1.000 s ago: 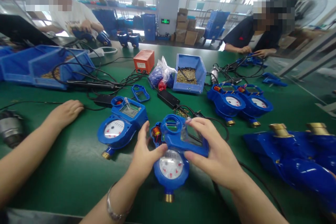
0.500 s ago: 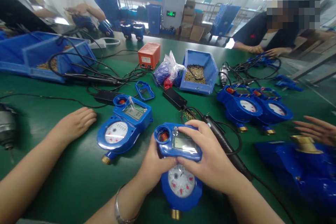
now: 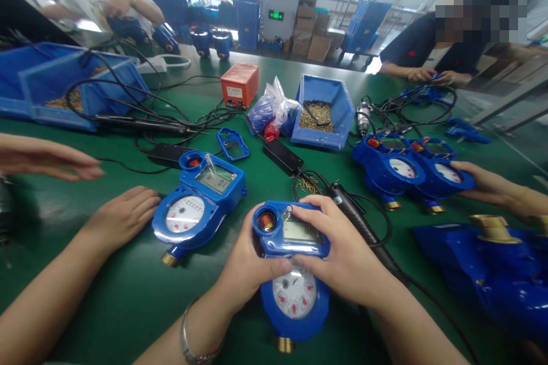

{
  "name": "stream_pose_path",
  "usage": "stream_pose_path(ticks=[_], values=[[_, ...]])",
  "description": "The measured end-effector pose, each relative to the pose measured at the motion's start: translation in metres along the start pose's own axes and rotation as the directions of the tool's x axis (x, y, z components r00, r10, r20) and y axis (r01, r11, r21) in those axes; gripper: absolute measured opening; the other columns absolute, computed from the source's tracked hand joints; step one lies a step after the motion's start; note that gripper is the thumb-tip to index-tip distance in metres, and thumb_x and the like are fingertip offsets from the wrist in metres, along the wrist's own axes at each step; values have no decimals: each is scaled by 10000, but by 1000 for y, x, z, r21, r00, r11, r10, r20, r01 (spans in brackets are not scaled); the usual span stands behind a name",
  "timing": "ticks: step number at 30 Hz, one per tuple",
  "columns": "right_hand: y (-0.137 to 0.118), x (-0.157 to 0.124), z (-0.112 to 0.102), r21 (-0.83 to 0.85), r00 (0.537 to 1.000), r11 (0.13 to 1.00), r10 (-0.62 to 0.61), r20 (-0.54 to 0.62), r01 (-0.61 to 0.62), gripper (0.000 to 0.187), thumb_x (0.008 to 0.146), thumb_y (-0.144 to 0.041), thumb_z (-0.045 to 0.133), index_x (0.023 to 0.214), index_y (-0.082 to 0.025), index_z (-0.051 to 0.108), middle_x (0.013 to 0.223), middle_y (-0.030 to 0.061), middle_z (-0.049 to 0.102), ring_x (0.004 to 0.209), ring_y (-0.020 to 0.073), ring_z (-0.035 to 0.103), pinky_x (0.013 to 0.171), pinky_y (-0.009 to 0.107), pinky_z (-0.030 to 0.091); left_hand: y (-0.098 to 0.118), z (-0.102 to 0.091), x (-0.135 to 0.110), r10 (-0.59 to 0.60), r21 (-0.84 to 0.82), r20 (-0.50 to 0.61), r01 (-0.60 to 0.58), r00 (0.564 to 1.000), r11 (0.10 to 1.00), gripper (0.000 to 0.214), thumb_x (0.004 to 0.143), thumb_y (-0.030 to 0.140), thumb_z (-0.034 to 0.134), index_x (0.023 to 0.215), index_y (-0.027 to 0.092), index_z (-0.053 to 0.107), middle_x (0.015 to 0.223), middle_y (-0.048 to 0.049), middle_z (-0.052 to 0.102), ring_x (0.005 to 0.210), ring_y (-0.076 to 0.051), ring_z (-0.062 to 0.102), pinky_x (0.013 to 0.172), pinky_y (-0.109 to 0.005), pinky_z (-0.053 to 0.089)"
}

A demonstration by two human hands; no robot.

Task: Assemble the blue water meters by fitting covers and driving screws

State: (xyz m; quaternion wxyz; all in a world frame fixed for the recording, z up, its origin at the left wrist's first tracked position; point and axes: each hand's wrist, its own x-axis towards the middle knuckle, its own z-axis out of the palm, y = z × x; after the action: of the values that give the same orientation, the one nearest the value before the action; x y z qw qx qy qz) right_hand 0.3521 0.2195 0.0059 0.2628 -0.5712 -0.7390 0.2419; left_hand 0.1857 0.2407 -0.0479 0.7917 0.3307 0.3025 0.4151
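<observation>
A co-worker's hand lies flat on the table, just beside a second meter. Centre: left hand and right hand both curl tight around the meter, thumbs pressing its blue cover. Risk: uneven pressure could seat it crooked. The screwdriver touching the right wrist might get knocked.

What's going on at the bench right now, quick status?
Left hand and right hand both grip the meter. Its display cover sits on top. Black tool lies beside the right hand; nothing blocks.
</observation>
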Motion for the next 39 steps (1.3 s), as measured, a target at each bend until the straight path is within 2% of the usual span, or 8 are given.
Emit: stream_pose_path(ticks=[5,9,11,15,19,24,29,39], values=[[6,-3,-1,74,999,997,34,34,-36,546,738,-242,669,1253,-230,487,1305,73,352,1211,229,365,1043,389,323,1,4,2,13,138,-141,6,990,990,595,683,364,710,1178,186,431,1134,-86,599,1061,-276,561,915,-376,436],[17,-4,5,359,999,933,31,-11,-25,520,840,-472,546,1282,-207,472,1338,87,375,1246,245,350,1075,412,269,3,10,2,-6,145,-229,40,973,989,547,679,327,695,1155,179,471,1080,-72,620,1020,-269,575,919,-391,425],[19,-4,13,560,977,819,202,-75,-126,508,886,-497,455,1301,-204,441,1318,86,430,1211,228,408,1058,407,296,3,13,1,-12,121,-248,43,969,992,541,670,311,691,1149,175,479,1059,-73,628,1003,-268,582,924,-405,422],[13,1,25,805,825,484,565,11,-342,534,830,-502,543,1259,-192,473,1256,93,507,1102,243,515,949,380,414,3,17,1,-24,104,-288,56,957,993,556,631,297,703,1130,163,495,999,-76,649,945,-271,605,885,-420,452],[4,7,22,878,777,241,596,202,-413,428,891,-472,472,1090,-111,584,1004,107,637,946,213,595,902,330,432,4,20,0,-27,112,-325,67,945,991,573,593,301,729,1102,159,507,967,-73,661,900,-273,624,841,-411,483],[2,14,16,864,714,86,607,350,-497,430,940,-452,389,898,-96,627,820,94,658,748,168,623,797,298,467,5,21,0,-21,139,-333,71,943,988,535,593,315,731,1056,145,523,933,-76,669,852,-270,637,786,-398,513],[3,19,18,861,680,47,636,365,-507,345,914,-414,469,802,-109,587,711,69,637,626,150,598,677,272,468,5,23,1,-11,162,-334,69,942,984,543,592,313,733,1065,151,520,916,-67,666,840,-261,635,774,-387,513],[12,18,32,909,729,149,653,205,-389,324,839,-442,568,752,-132,527,678,29,579,600,133,543,595,240,434,4,19,0,-28,141,-331,79,943,987,479,623,299,712,1043,153,533,858,-50,664,803,-256,639,717,-354,511]])
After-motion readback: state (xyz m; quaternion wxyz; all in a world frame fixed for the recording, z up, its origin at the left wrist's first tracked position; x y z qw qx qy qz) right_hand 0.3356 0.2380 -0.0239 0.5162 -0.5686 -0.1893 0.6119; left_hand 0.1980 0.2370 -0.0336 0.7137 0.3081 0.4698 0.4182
